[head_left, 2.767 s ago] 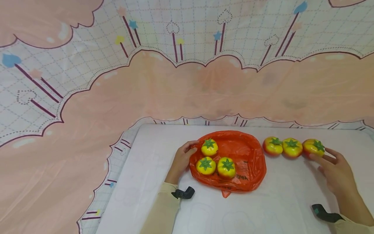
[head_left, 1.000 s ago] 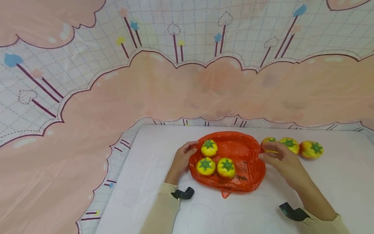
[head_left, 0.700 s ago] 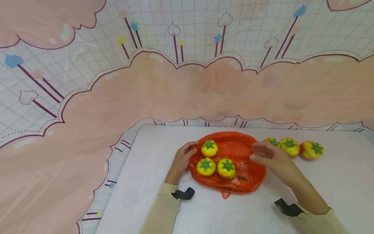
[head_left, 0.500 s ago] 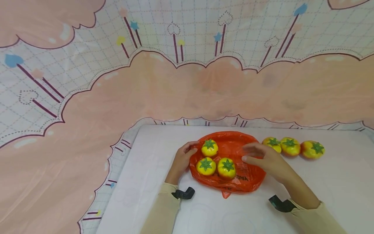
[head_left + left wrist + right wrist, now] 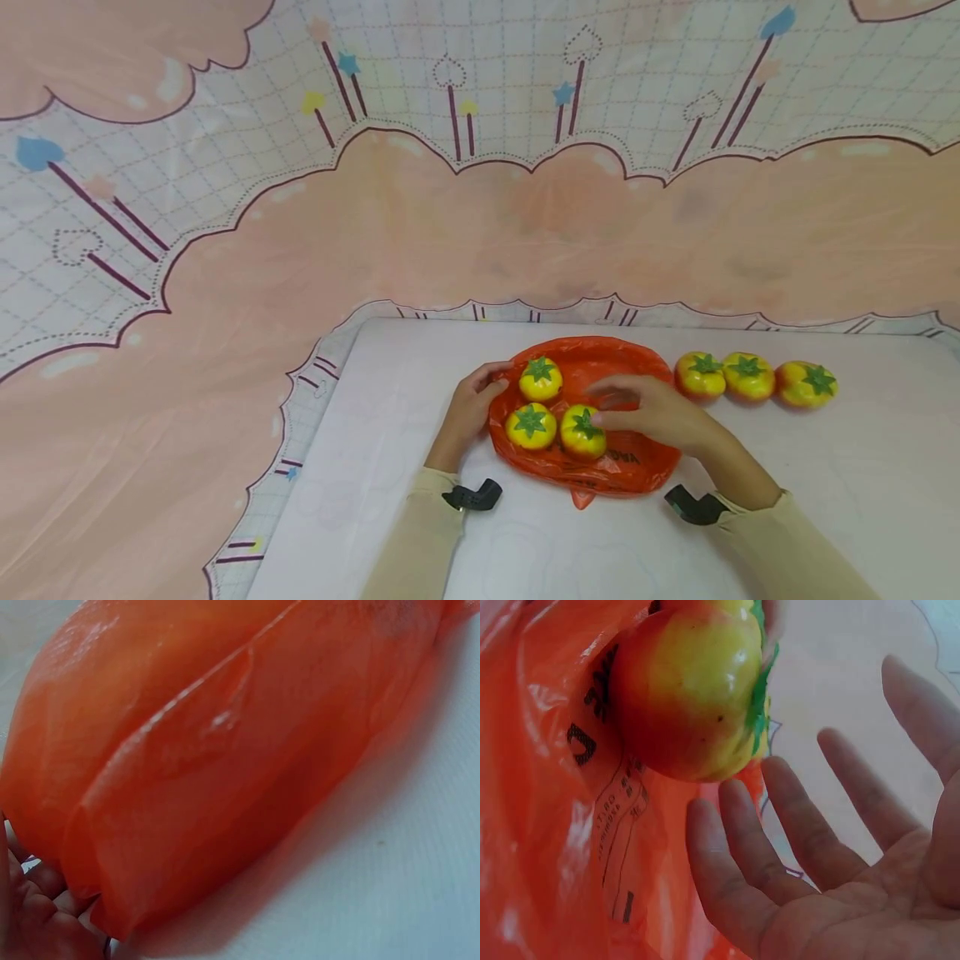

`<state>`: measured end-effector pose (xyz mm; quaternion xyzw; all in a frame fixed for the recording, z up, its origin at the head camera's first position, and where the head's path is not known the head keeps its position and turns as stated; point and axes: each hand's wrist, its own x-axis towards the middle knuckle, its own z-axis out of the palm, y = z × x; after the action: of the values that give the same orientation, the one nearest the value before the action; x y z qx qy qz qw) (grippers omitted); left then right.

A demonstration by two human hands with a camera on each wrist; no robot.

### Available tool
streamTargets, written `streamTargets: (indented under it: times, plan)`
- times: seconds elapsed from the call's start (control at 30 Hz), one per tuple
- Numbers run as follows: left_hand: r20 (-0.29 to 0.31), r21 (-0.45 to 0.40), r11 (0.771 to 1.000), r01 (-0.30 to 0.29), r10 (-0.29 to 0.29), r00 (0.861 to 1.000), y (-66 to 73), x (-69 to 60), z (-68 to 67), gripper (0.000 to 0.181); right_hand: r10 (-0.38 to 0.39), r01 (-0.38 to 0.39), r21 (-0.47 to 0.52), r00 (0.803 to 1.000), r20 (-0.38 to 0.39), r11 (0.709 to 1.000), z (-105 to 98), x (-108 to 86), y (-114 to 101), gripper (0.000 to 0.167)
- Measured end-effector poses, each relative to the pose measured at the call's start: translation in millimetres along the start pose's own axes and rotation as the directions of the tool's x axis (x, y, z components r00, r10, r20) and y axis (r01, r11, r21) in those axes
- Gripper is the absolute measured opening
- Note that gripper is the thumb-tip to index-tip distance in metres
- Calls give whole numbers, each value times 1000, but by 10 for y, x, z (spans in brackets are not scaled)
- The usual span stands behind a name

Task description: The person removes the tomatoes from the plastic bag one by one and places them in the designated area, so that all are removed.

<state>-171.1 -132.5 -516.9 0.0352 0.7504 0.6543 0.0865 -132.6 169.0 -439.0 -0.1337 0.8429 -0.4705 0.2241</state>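
Observation:
A red plastic bag (image 5: 630, 483) lies spread wide on the table, its rim raised around three yellow-red toy tomatoes with green leaf tops. My left hand (image 5: 467, 408) holds the bag's left rim; curled fingers (image 5: 45, 915) show against the plastic in the left wrist view. Over the bag's right half, my right hand (image 5: 652, 412) reaches in with parted fingers. Its thumb tip overlaps the front right tomato (image 5: 581, 437) in the head view. The right wrist view shows loosely spread fingers (image 5: 810, 832) beside a tomato (image 5: 690, 697), not wrapped round it.
Just right of the bag, three more toy tomatoes (image 5: 747, 377) stand in a row on the white table (image 5: 540, 550). A patterned cloth (image 5: 480, 242) hangs behind the table. Each wrist carries a black strap device (image 5: 474, 496).
My right hand has left the rightmost tomato of the row and moved left, across the bag's right rim to the tomatoes inside. The left hand stays at the bag's left rim.

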Motion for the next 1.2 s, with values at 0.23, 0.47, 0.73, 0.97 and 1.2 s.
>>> streamTargets:
  times: [0.23, 0.47, 0.73, 0.97, 1.2]
  plan:
    - [-6, 1, 1000, 1, -1, 1000, 8, -17, -6, 31, 25, -25, -4, 998, 64, 1000, 62, 146, 36, 52]
    - [4, -4, 1000, 9, -9, 1000, 15, -18, 2, 31, -35, 34, 8, 990, 135, 999, 88, 236, 77, 48]
    - [8, 1, 1000, 21, -21, 1000, 18, -18, 6, 31, 11, -24, 59, 977, 215, 998, 127, 343, 109, 46]
    - [11, 0, 1000, 13, -13, 1000, 10, -11, -1, 31, 18, -75, 177, 953, 303, 981, 56, 423, 146, 52]
    - [7, 1, 1000, 22, -22, 1000, 30, -13, -4, 31, -11, -67, 204, 934, 358, 977, 18, 470, 175, 53]
